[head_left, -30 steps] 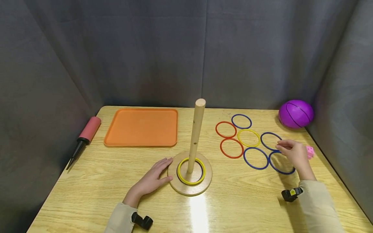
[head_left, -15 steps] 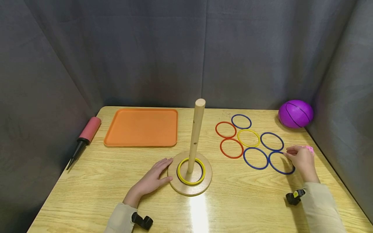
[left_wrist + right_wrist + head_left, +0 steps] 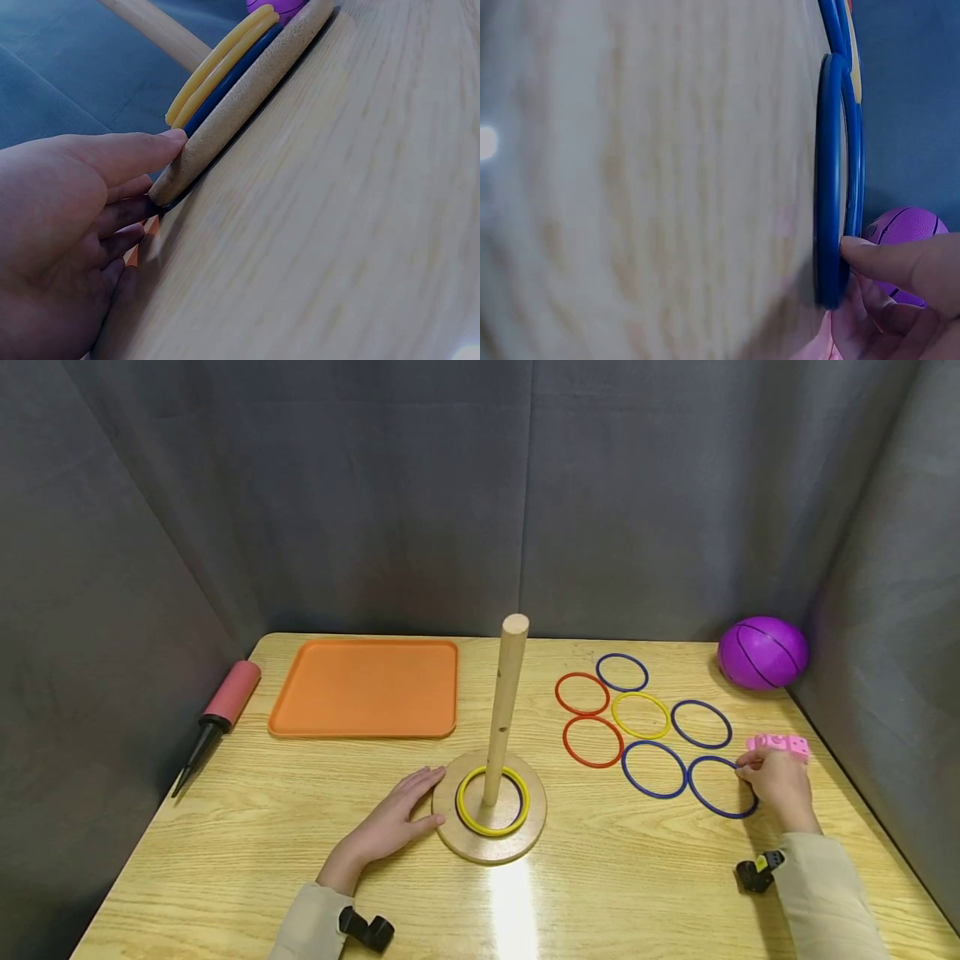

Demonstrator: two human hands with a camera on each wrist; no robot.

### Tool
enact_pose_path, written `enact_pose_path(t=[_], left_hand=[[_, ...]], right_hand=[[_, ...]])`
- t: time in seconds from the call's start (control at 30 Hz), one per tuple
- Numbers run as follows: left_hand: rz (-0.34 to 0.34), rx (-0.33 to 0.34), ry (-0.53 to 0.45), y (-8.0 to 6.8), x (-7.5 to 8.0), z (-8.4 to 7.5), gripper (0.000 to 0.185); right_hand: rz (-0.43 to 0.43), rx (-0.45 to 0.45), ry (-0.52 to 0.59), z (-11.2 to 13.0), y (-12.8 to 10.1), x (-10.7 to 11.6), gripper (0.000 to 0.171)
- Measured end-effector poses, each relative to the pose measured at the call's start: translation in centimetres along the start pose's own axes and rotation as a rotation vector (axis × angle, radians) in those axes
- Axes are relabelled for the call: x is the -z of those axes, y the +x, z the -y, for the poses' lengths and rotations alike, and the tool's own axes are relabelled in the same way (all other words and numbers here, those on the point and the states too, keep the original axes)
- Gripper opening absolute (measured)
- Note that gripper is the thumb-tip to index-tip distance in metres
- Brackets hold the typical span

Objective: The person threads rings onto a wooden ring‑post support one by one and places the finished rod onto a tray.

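Blue plastic ring point(image 3: 722, 786) nearest the right edge of the light wooden table point(image 3: 247, 827) is the one under the fingers; the rest runs from the left. A red-and-black hand pump point(image 3: 216, 713) lies at the far left edge, then a flat orange plastic tray point(image 3: 364, 687). The left hand point(image 3: 390, 822) lies flat with straight, relaxed fingers, its fingertips point(image 3: 169, 139) against the rim of the round wooden base point(image 3: 487, 847), which carries an upright wooden peg point(image 3: 505, 706) with a yellow ring point(image 3: 492, 800) on top of a blue one around it. Right of the peg lie two red rings point(image 3: 592, 742), a yellow ring point(image 3: 640, 715) and three more blue rings point(image 3: 653, 769), flat on the table. The right hand point(image 3: 780, 785) pinches the right rim of the blue plastic ring, thumb on top; the ring sits just left of the hand, its far side on the table. A pink dice block point(image 3: 780, 744) lies just behind the hand, a purple ball point(image 3: 762, 652) in the far right corner.
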State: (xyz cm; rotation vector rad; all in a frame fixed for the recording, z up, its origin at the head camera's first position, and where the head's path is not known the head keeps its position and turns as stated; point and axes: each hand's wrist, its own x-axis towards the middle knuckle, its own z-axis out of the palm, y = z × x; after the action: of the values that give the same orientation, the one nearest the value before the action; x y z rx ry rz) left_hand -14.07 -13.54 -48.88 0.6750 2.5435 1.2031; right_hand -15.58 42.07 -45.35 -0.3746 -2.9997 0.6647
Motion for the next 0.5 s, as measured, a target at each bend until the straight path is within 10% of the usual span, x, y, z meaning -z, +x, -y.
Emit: enact_pose_path(t=[0.5], left_hand=[[0.001,0.009,0.0,0.0,0.1,-0.1,0.07]], right_hand=[[-0.078,0.086,0.057,1.4,-0.2,1.9,0.016]])
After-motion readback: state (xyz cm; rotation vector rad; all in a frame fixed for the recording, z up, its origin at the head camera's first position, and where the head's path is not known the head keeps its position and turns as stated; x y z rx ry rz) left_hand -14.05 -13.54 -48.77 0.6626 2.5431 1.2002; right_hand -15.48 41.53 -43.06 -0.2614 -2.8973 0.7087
